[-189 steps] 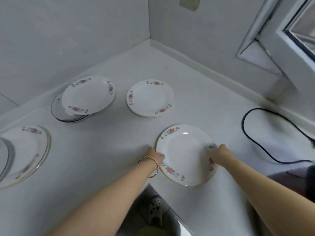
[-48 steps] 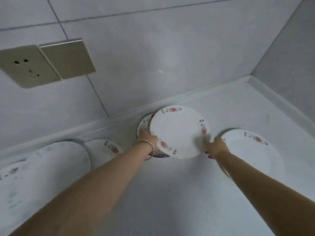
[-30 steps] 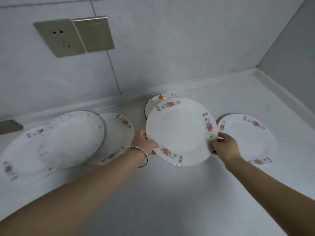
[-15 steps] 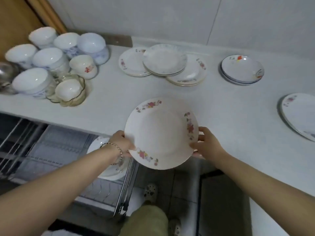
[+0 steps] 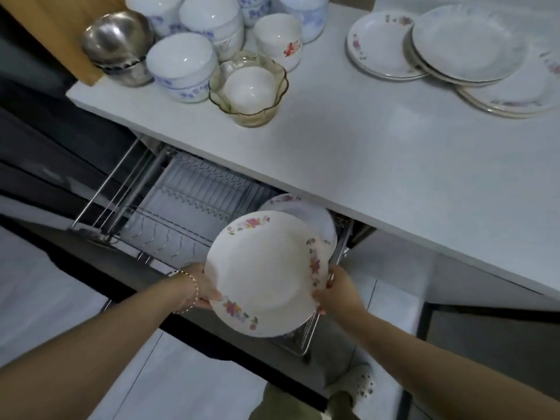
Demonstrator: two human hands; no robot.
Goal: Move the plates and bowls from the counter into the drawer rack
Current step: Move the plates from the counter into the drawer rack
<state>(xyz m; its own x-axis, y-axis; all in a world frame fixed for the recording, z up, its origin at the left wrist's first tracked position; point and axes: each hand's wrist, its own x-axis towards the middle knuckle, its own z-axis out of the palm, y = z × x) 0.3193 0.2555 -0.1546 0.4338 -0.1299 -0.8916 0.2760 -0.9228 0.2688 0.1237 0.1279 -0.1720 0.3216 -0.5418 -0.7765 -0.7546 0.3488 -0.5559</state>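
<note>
I hold a white plate with a flower rim [image 5: 266,274] tilted over the right end of the pulled-out wire drawer rack [image 5: 181,213]. My left hand [image 5: 203,287] grips its left edge and my right hand [image 5: 336,287] grips its right edge. Just behind it another flowered plate [image 5: 306,212] stands in the rack, partly hidden. On the white counter [image 5: 378,153] lie overlapping plates [image 5: 466,43] at the back right and several bowls [image 5: 185,65] at the back left.
A glass bowl [image 5: 248,92] with a white bowl inside stands near the counter's front edge, and a steel bowl [image 5: 118,43] sits at the far left beside a wooden panel [image 5: 57,31]. The rack's left slots hold nothing. My slippered feet show on the tiled floor below.
I carried the plate from the far counter corner leftward, then lowered it off the counter edge down to the drawer rack. Both hands kept their grip throughout.
</note>
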